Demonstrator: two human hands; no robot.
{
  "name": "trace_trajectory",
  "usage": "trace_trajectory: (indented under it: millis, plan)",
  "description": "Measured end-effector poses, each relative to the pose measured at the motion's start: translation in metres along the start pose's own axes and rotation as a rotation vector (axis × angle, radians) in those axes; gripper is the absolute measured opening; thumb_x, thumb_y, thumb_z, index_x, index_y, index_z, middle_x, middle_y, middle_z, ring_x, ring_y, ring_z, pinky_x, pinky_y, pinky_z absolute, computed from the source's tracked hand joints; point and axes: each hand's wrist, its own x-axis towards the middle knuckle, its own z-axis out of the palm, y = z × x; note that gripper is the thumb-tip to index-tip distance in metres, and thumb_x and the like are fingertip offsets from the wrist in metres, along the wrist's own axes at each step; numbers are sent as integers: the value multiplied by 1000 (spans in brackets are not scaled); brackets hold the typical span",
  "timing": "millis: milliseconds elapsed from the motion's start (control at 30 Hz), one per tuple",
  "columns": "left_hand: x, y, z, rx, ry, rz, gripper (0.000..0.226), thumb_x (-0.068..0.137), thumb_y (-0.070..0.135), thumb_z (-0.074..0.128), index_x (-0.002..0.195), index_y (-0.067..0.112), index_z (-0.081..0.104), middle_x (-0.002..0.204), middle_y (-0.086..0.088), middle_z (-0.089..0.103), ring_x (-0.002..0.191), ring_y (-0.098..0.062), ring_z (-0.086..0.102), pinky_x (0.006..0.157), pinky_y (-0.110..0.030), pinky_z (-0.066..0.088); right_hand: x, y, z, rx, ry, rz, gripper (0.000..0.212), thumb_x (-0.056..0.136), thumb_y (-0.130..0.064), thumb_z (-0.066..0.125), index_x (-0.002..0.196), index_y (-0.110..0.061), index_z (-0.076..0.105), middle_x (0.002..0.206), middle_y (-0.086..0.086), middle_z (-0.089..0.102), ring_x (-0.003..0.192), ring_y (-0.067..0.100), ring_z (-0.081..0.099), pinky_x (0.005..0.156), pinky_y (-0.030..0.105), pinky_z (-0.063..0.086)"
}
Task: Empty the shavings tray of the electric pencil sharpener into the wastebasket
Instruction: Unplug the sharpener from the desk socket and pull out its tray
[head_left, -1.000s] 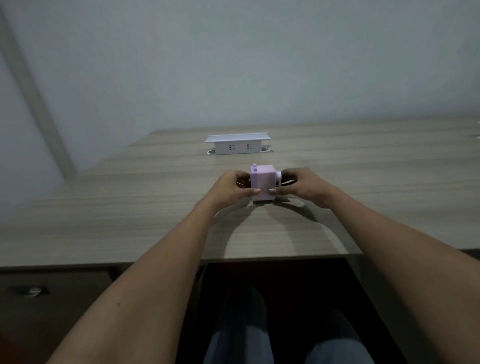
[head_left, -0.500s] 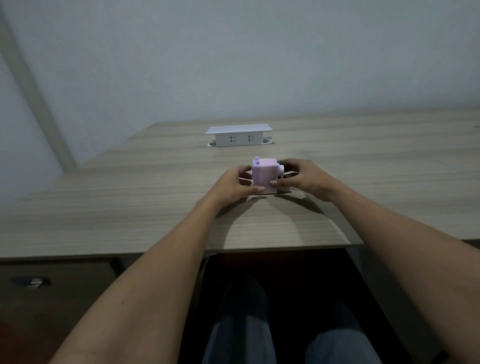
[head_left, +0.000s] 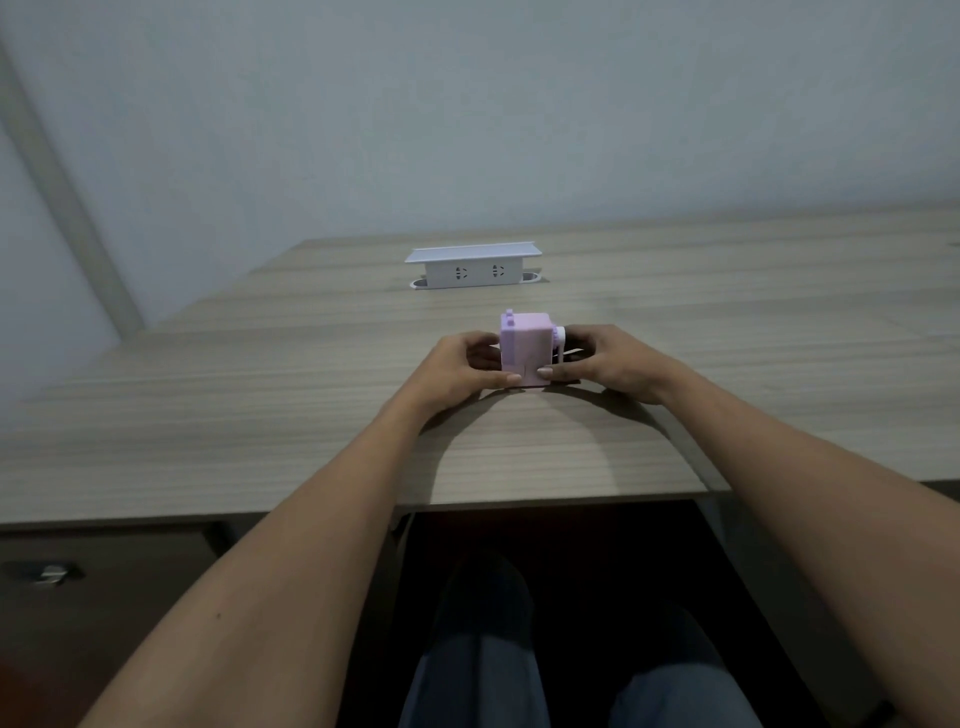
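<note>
Pencil sharpener (head_left: 525, 347), boxy lilac plastic, stands on the wood-grain desk (head_left: 260, 415); both hands' fingers (head_left: 511, 379) clamped on it.

Pale bare wall (head_left: 467, 104), wood-grain desk (head_left: 208, 415), pop-up socket box (head_left: 472, 267)

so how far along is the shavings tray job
Nothing is emptied yet. Both hands, left and right, grip the pink pencil sharpener standing on the desk, thumbs at its lower front. Left: pull the tray out and dump it; no wastebasket is in view.

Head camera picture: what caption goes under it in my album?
Two hands, left hand and right hand, hold a purple pencil sharpener on a wooden desk.
</note>
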Motion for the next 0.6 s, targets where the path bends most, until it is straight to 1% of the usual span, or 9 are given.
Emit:
trace_trajectory:
  millis: [67, 100, 200, 267, 333, 400, 467, 500, 600]
  plan:
    - [1, -3, -2, -10, 15, -18, 66, 78, -1, 84, 139, -3, 57, 122, -19, 73, 110, -26, 73, 90, -22, 59, 0, 1, -1, 0, -2, 1, 45, 83, -10, 81, 126, -8, 69, 116, 9, 75, 95, 14, 70, 80, 21, 52]
    - [1, -4, -4, -12, 23, -30, 69, 77, 1, 86, 140, -4, 56, 122, -19, 73, 114, -28, 71, 91, -23, 59, 0, 2, -1, 4, -1, 1, 45, 83, -10, 81, 126, -8, 69, 117, 10, 75, 96, 14, 70, 81, 21, 52]
    - [-3, -7, -11, -18, 50, -54, 73, 77, 3, 86, 142, -2, 53, 126, -17, 70, 116, -25, 70, 89, -18, 59, -1, 2, 0, 11, -4, -2, 45, 83, -8, 80, 127, -7, 68, 118, 10, 75, 97, 13, 70, 80, 18, 53]
    - [-8, -10, -19, -19, 69, -61, 73, 79, 2, 85, 144, -1, 52, 128, -16, 69, 115, -23, 69, 86, -14, 58, 0, 2, -1, 20, -7, 1, 45, 83, -10, 81, 126, -8, 69, 118, 9, 75, 100, 16, 71, 84, 21, 54]
    - [-12, -16, -28, -27, 92, -72, 74, 79, 3, 85, 144, 0, 52, 130, -15, 69, 116, -23, 70, 88, -18, 59, 1, 3, -2, 32, -2, 19, 47, 81, -13, 83, 126, -11, 70, 118, 9, 75, 108, 22, 71, 93, 28, 54]
    - [-15, -21, -36, -28, 113, -88, 74, 78, 4, 86, 145, 0, 52, 129, -14, 69, 116, -23, 70, 95, -25, 58, 2, 6, -3, 64, 3, 35, 48, 79, -11, 84, 125, -9, 70, 118, 12, 75, 113, 28, 70, 96, 32, 55]
    - [-19, -23, -43, -28, 123, -100, 75, 78, 8, 87, 145, 2, 53, 128, -11, 70, 115, -22, 70, 100, -32, 57, 1, 5, -2, 97, 4, 51, 48, 79, -8, 84, 125, -6, 69, 118, 14, 75, 115, 30, 70, 100, 35, 55]
    - [-20, -24, -47, -30, 131, -103, 75, 78, 10, 87, 144, 3, 53, 128, -10, 70, 115, -22, 70, 99, -32, 57, 0, 4, -3, 104, -1, 59, 49, 78, -8, 85, 125, -6, 69, 118, 14, 75, 115, 30, 70, 101, 35, 55]
    - [-22, -17, -56, -49, 167, -94, 73, 79, 9, 86, 144, 1, 53, 129, -13, 68, 117, -26, 69, 89, -25, 58, -2, -4, -6, 92, -28, 69, 53, 77, -11, 86, 127, -6, 68, 120, 14, 75, 113, 25, 71, 98, 31, 56]
